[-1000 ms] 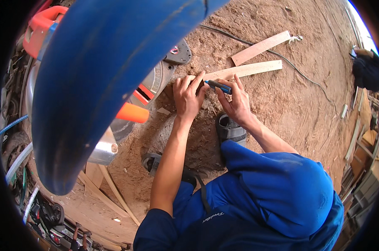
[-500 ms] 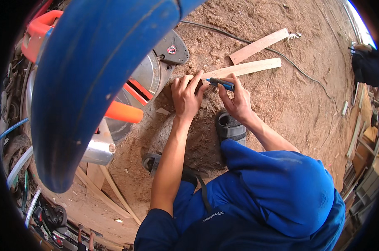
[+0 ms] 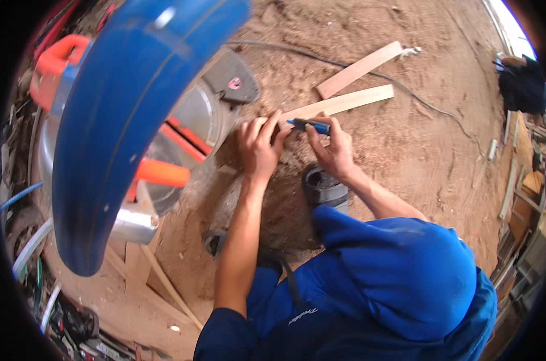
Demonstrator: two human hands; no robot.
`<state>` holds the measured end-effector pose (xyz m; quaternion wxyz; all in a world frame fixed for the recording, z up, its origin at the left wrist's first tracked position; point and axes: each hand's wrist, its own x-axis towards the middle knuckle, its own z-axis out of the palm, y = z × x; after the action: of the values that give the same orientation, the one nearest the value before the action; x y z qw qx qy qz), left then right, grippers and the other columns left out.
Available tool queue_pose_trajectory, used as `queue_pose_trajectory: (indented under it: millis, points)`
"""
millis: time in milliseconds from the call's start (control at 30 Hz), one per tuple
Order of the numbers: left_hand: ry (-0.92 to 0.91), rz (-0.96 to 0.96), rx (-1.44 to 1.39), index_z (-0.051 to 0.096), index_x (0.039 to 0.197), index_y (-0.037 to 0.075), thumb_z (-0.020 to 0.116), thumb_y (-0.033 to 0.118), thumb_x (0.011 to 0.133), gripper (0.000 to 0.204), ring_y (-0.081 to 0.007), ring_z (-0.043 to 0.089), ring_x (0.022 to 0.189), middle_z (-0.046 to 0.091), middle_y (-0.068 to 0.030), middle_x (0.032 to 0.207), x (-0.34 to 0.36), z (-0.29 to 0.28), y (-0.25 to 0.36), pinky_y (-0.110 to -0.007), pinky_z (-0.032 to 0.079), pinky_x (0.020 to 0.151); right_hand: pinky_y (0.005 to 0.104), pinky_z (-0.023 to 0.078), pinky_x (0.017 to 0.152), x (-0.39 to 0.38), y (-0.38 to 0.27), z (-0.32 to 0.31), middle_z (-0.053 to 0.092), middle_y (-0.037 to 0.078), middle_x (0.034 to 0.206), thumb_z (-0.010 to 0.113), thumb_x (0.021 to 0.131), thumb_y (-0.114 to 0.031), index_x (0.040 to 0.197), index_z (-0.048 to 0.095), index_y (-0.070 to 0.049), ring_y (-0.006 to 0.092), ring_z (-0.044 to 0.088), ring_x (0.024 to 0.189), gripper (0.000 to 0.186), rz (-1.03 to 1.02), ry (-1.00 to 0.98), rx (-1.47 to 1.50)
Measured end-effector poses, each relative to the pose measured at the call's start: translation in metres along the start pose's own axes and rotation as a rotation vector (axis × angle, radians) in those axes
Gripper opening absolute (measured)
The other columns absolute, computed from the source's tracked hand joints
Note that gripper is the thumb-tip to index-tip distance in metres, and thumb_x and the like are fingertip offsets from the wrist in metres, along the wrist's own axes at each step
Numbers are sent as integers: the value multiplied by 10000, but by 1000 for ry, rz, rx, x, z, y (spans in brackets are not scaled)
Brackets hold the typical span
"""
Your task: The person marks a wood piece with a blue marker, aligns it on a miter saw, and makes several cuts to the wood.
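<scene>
My left hand point(image 3: 260, 147) grips the near end of a pale wooden strip point(image 3: 345, 101), its thumb and forefinger around that end. The strip slants away to the right above the dirt floor. In my right hand point(image 3: 334, 149) is a dark-barrelled marker point(image 3: 315, 126) with a blue tip. The marker points left, its tip at or just beside the strip's near end, close to my left thumb; whether it touches the wood I cannot tell. Just beyond lies a second, reddish wooden strip point(image 3: 358, 69).
A mitre saw with a grey round base point(image 3: 234, 78) and orange handle point(image 3: 158, 172) stands left of my hands. A large curved blue thing point(image 3: 122, 120) hides much of it. A dark cable point(image 3: 429, 105) crosses the dirt. Scrap boards point(image 3: 520, 192) pile up at right.
The view has shifted slightly, moving the scene a little to the left. Both hands keep nearly the same places at the strip's near end, with the marker still in my right hand.
</scene>
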<state>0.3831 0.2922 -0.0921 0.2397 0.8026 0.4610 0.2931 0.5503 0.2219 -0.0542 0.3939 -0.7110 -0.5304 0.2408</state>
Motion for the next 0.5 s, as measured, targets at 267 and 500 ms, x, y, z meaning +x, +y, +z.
queue_pose_trajectory:
  millis: [267, 500]
  points:
    - [15, -25, -125, 584, 1303, 26, 688, 152, 949, 390, -312, 642, 1019, 663, -142, 1134, 4, -24, 5, -436, 520, 870, 316, 591, 744, 18, 25, -33, 732, 170, 1046, 576, 1030, -159, 1241, 509, -4, 214, 727, 866, 270, 134, 221, 451]
    - [-71, -559, -1132, 522, 1334, -18, 688, 30, 942, 428, -156, 687, 902, 681, -131, 1088, -11, -63, 36, -286, 592, 793, 262, 538, 701, 47, 47, -86, 695, 110, 1054, 586, 1030, -154, 1314, 528, -45, 130, 656, 838, 310, 103, 414, 378]
